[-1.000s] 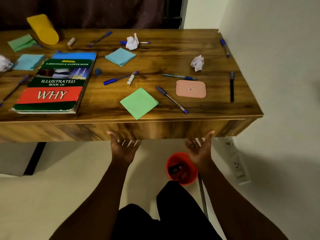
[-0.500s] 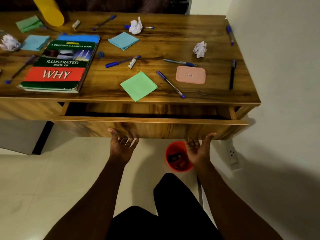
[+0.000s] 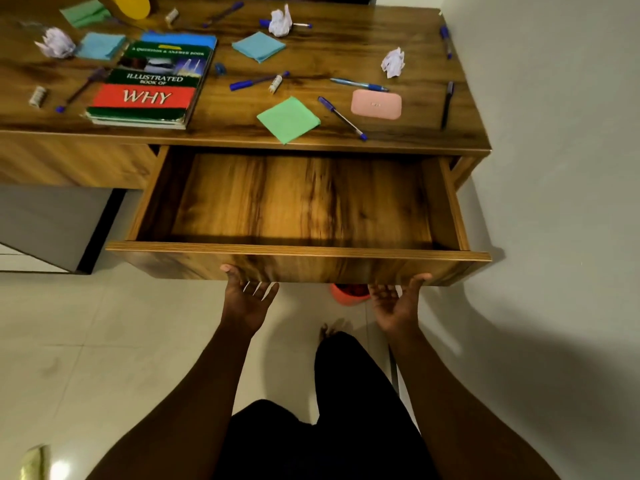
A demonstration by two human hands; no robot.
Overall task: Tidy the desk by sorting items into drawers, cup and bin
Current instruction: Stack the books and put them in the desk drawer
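The wooden drawer (image 3: 298, 266) under the desk (image 3: 346, 60) stands pulled far out, and its inside holds nothing. My left hand (image 3: 247, 296) and my right hand (image 3: 398, 301) are palm up, fingers hooked under the drawer front's lower edge, thumbs on its face. On the desk lie a "WHY" book (image 3: 149, 81), a green note pad (image 3: 288, 119), a blue note pad (image 3: 258, 46), a pink case (image 3: 376, 104), several pens such as a blue pen (image 3: 341, 117), and crumpled paper (image 3: 393, 62). A yellow cup (image 3: 130, 5) lies at the back left.
A red bin (image 3: 348, 294) on the floor is mostly hidden under the drawer front. A white wall (image 3: 554, 168) runs close along the desk's right side. A grey cabinet (image 3: 45, 226) stands under the desk at left. My legs are below the drawer.
The drawer went from closed to pulled far out toward me, with both hands staying under its front edge. It now covers most of the red bin.
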